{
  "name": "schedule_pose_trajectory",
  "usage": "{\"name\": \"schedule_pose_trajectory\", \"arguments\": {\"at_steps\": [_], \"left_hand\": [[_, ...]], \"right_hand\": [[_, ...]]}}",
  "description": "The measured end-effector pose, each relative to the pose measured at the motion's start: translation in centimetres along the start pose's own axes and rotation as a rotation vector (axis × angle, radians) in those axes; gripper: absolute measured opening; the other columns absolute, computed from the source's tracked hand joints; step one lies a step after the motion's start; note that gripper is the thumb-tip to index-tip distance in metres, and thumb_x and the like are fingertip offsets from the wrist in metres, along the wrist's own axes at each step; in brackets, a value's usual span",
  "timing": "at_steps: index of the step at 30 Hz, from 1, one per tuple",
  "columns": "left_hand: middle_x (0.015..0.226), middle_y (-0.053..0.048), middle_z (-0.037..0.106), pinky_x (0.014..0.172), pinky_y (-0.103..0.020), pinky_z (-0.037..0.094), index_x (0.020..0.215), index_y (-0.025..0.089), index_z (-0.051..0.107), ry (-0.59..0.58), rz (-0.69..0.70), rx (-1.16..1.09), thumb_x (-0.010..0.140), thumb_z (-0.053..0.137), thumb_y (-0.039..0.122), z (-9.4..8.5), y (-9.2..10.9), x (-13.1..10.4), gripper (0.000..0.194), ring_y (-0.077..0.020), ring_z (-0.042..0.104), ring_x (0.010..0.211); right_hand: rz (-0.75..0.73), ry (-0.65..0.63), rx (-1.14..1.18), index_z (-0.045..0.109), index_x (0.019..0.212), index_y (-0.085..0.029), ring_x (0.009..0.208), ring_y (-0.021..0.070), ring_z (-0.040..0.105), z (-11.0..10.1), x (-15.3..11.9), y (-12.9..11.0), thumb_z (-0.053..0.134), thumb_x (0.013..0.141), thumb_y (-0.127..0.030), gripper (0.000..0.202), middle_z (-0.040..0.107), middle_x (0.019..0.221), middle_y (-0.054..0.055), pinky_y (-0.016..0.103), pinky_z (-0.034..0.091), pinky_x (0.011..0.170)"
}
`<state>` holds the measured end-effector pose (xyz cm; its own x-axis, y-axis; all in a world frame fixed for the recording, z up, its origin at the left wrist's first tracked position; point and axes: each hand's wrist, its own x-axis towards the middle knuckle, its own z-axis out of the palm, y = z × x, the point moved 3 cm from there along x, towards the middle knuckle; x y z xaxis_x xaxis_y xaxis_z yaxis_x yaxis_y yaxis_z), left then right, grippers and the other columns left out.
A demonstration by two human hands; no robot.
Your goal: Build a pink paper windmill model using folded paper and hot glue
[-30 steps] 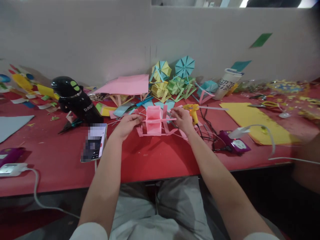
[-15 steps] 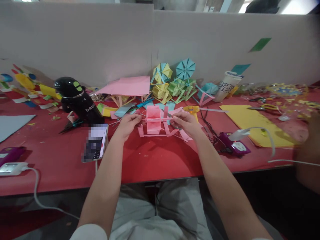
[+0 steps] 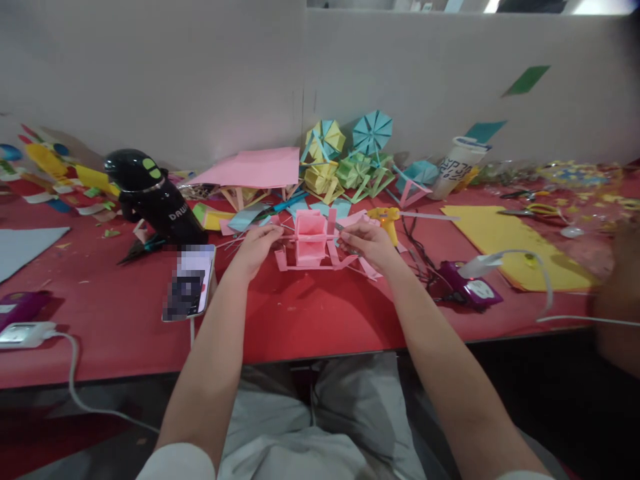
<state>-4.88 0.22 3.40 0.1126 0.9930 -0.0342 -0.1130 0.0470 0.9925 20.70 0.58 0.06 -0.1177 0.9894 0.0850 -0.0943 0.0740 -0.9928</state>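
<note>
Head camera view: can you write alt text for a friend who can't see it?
A person's left hand and right hand hold a pink folded-paper model from opposite sides at a red table. Behind are yellow, green and blue wheel-shaped paper models, with a shiny black bottle at left and a yellow glue gun at right.

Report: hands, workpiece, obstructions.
Left hand pinching pink, boxy paper model. Right hand at model's right end, grip unclear. Yellow pistol-shaped glue gun close behind right hand.

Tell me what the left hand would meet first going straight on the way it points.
Most likely the pink paper model, whose left end the left hand seems to touch; depth is hard to judge here.
</note>
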Motion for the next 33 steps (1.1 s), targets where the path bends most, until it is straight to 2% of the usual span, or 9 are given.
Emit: {"name": "schedule_pose_trajectory", "arguments": {"at_steps": [6,10,13,17,20,23,26,30,33], "left_hand": [[0.07,-0.003,0.07,0.063,-0.023,0.048,0.076,0.014,0.07,0.021,0.018,0.036,0.074,0.07,0.028,-0.7,0.2,-0.1,0.014,-0.0131,0.064,0.064],[0.06,0.0,0.063,0.045,-0.018,0.036,0.074,0.016,0.068,0.198,0.091,0.06,0.076,0.065,0.024,-2.1,0.2,-0.2,0.009,-0.0081,0.053,0.048],[0.066,0.003,0.063,0.042,-0.016,0.033,0.08,0.018,0.067,0.336,0.183,0.063,0.073,0.063,0.015,-2.9,-0.2,0.0,0.008,-0.0046,0.045,0.045],[0.109,-0.003,0.068,0.061,-0.018,0.051,0.098,0.021,0.067,0.341,0.287,0.124,0.069,0.065,0.009,-3.0,-0.9,0.8,0.031,-0.0113,0.066,0.082],[0.118,-0.007,0.068,0.081,-0.027,0.057,0.106,0.021,0.066,0.251,0.3,0.147,0.071,0.067,0.012,-2.9,-1.5,1.6,0.036,-0.0189,0.065,0.109],[0.112,-0.009,0.07,0.089,-0.033,0.056,0.107,0.019,0.068,0.197,0.302,0.194,0.073,0.069,0.018,-2.9,-2.0,2.1,0.034,-0.0208,0.065,0.111],[0.106,-0.008,0.073,0.092,-0.035,0.055,0.099,0.017,0.071,0.186,0.317,0.266,0.075,0.069,0.024,-3.0,-2.2,2.4,0.025,-0.0207,0.067,0.104],[0.098,-0.007,0.075,0.091,-0.038,0.055,0.091,0.017,0.074,0.233,0.356,0.329,0.077,0.068,0.028,-3.0,-2.1,2.7,0.019,-0.0219,0.069,0.097],[0.094,-0.007,0.076,0.089,-0.039,0.055,0.089,0.017,0.074,0.248,0.38,0.38,0.078,0.066,0.029,-2.9,-1.9,2.7,0.017,-0.0227,0.069,0.092]], "right_hand": [[0.057,-0.005,0.073,0.067,0.08,-0.02,0.069,0.0148,0.067,0.1,0.1,0.3,0.089,0.058,-0.049,0.043,0.07,0.072,0.002,0.031,0.057,0.067],[0.076,0.017,0.108,0.066,0.078,-0.02,0.066,0.0146,0.067,0.0,0.3,0.6,0.091,0.052,-0.05,0.046,0.068,0.07,0.001,0.031,0.057,0.067],[0.101,0.024,0.127,0.067,0.075,-0.019,0.065,0.0137,0.066,0.0,0.3,0.8,0.092,0.048,-0.049,0.048,0.068,0.069,0.001,0.031,0.057,0.068],[0.105,0.006,0.1,0.067,0.075,-0.019,0.063,0.0138,0.066,0.4,0.4,1.1,0.093,0.047,-0.051,0.049,0.07,0.069,0.001,0.032,0.058,0.068],[0.089,0.037,0.065,0.068,0.081,-0.019,0.066,0.0152,0.067,0.3,0.5,1.0,0.091,0.05,-0.052,0.05,0.072,0.073,0.003,0.032,0.058,0.068],[0.067,0.106,-0.113,0.069,0.087,-0.019,0.06,0.0161,0.065,-1.0,0.1,0.6,0.085,0.06,-0.052,0.045,0.071,0.071,0.004,0.031,0.055,0.059],[0.037,0.291,-0.452,0.067,0.076,-0.018,0.056,0.018,0.061,-3.7,-0.8,-0.2,0.073,0.072,-0.052,0.035,0.066,0.063,0.004,0.031,0.049,0.054],[0.031,0.64,-0.941,0.067,0.085,-0.015,0.083,0.0262,0.067,-7.9,-1.9,-1.4,0.068,0.075,-0.046,0.032,0.071,0.087,0.013,0.036,0.052,0.073],[0.062,0.617,-1.157,0.067,0.094,-0.011,0.097,0.0322,0.066,-9.2,-1.2,-2.0,0.064,0.077,-0.052,0.044,0.07,0.1,0.021,0.038,0.051,0.079]]}}
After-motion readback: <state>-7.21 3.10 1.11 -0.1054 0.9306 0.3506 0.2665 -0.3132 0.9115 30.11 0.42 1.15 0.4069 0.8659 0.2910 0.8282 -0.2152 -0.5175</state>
